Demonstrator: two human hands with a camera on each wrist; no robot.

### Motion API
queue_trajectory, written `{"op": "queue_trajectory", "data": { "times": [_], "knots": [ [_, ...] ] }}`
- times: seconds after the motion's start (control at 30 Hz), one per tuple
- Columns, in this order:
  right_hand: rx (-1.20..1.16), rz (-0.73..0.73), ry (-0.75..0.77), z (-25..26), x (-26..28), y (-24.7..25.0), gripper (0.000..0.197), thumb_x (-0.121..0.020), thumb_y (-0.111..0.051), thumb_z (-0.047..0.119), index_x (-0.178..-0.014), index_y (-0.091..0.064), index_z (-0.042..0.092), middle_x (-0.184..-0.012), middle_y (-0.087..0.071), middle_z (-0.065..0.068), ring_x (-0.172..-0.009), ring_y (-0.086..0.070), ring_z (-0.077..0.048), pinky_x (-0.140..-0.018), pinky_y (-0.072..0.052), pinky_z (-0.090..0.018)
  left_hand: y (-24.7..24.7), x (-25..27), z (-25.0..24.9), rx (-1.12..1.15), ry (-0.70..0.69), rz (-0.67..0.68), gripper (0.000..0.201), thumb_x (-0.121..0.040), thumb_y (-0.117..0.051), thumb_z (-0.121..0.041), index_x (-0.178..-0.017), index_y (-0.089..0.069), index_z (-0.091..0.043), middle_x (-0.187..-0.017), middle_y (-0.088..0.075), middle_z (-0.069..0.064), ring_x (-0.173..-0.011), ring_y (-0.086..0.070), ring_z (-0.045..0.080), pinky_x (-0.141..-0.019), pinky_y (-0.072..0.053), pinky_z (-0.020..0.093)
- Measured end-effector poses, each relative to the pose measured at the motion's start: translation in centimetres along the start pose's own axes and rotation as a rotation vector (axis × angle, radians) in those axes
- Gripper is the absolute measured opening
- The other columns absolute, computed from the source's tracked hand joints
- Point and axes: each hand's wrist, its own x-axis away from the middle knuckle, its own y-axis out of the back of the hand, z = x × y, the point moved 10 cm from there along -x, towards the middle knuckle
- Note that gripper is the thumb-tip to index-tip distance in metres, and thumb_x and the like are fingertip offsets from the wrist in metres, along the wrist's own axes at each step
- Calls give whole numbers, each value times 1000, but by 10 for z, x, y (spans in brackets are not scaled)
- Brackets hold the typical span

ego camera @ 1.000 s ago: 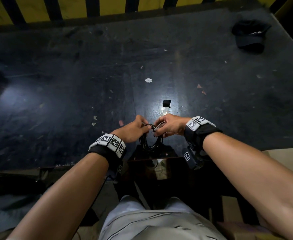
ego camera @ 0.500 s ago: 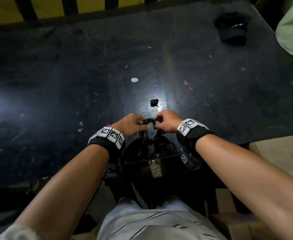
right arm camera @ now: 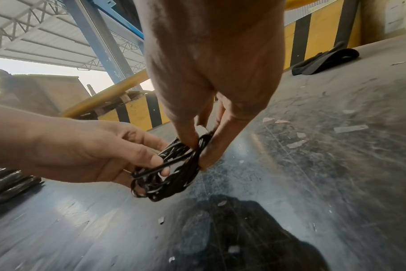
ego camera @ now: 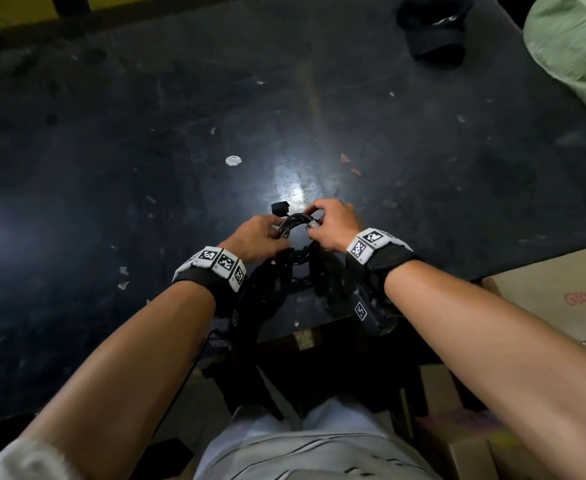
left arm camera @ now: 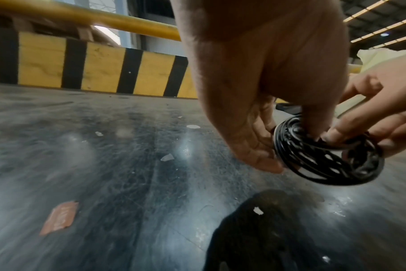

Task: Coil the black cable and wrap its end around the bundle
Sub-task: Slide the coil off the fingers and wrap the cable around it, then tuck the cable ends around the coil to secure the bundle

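Note:
The black cable (ego camera: 293, 221) is wound into a small round bundle (left arm camera: 327, 157) held just above the dark table between both hands. My left hand (ego camera: 260, 233) grips the bundle's left side, fingers curled round the loops (right arm camera: 150, 170). On the right side my right hand (ego camera: 333, 221) pinches a tight band of strands (right arm camera: 198, 146) between thumb and fingers. One loose strand (right arm camera: 160, 167) crosses the bundle under my left fingertips. A small black plug (ego camera: 280, 208) lies on the table just beyond the hands.
The dark, scuffed table (ego camera: 146, 168) carries paper scraps and a white fleck (ego camera: 233, 160). A black cap (ego camera: 433, 27) lies at the far right. A pale green sack (ego camera: 575, 39) and cardboard boxes (ego camera: 561, 292) stand at the right. A yellow-black barrier (left arm camera: 92, 67) runs along the far edge.
Both hands have moved slightly forward with the bundle, nearer the small black plug. The right hand's grip has shifted over the bundle's top.

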Motion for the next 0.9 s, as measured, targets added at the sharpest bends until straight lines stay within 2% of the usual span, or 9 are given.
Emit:
{"op": "queue_trajectory", "data": {
  "times": [0.17,0.23,0.3,0.37,0.43,0.5,0.6,0.77,0.9],
  "knots": [
    [-67,-11,-54,-15,-12,2,31,-76,-81,11,-99,-71,30,-81,-74,-3,-58,-68,-15,-50,-52,-22,10,-21,4,-22,57,-121,34,-89,-74,-22,-122,-70,-14,-111,-75,1,-100,-70,17,-90,-54,28],
    [-73,-6,-76,-19,-16,2,29,-77,-81,12,-97,-70,31,-85,-74,-5,-63,-69,-18,-55,-54,-24,4,-30,3,16,61,-61,37,-88,-75,-25,-123,-67,-14,-112,-75,2,-102,-71,18,-89,-54,28],
    [-82,-18,-87,-22,-21,7,27,-77,-80,14,-96,-69,31,-87,-74,-4,-67,-70,-19,-67,-58,-27,-1,-38,2,102,41,17,47,-82,-77,-41,-121,-68,-17,-108,-77,1,-99,-74,18,-92,-57,35],
    [-90,-34,-96,-27,-25,15,26,-78,-80,13,-96,-70,28,-85,-73,-1,-67,-71,-19,-68,-62,-33,12,-45,4,121,41,-42,48,-79,-71,-57,-113,-71,-22,-95,-77,-4,-89,-74,13,-87,-58,32],
    [-92,-41,-109,-34,-27,21,26,-79,-79,12,-100,-71,25,-84,-73,-1,-62,-72,-18,-63,-63,-34,40,-49,12,63,51,-273,31,-86,-69,-46,-106,-73,-22,-86,-74,-7,-79,-71,10,-81,-59,28],
    [-103,-40,-125,-41,-27,23,28,-80,-81,13,-103,-71,25,-86,-74,-2,-57,-72,-15,-55,-62,-30,57,-51,19,-57,41,-427,28,-84,-72,-33,-108,-69,-20,-98,-69,0,-87,-67,16,-89,-56,32],
    [-102,-26,-135,-47,-25,22,29,-81,-81,14,-105,-70,25,-86,-75,-1,-57,-72,-14,-53,-61,-27,42,-58,25,-198,32,-356,40,-79,-78,-30,-117,-68,-19,-113,-62,9,-97,-63,24,-94,-49,34],
    [-143,-19,-110,-47,-18,20,31,-80,-80,13,-106,-71,25,-87,-76,-2,-55,-72,-15,-53,-62,-29,41,-57,18,-232,-26,-481,23,-89,-68,-24,-108,-77,-14,-104,-70,16,-93,-68,36,-84,-52,38],
    [-144,-36,-38,-33,-10,26,30,-80,-79,14,-108,-72,25,-86,-76,2,-67,-72,-12,-64,-62,-29,37,-49,23,-88,-65,-422,20,-93,-69,-24,-99,-80,-9,-88,-79,13,-83,-74,25,-79,-53,24]
  ]
}}
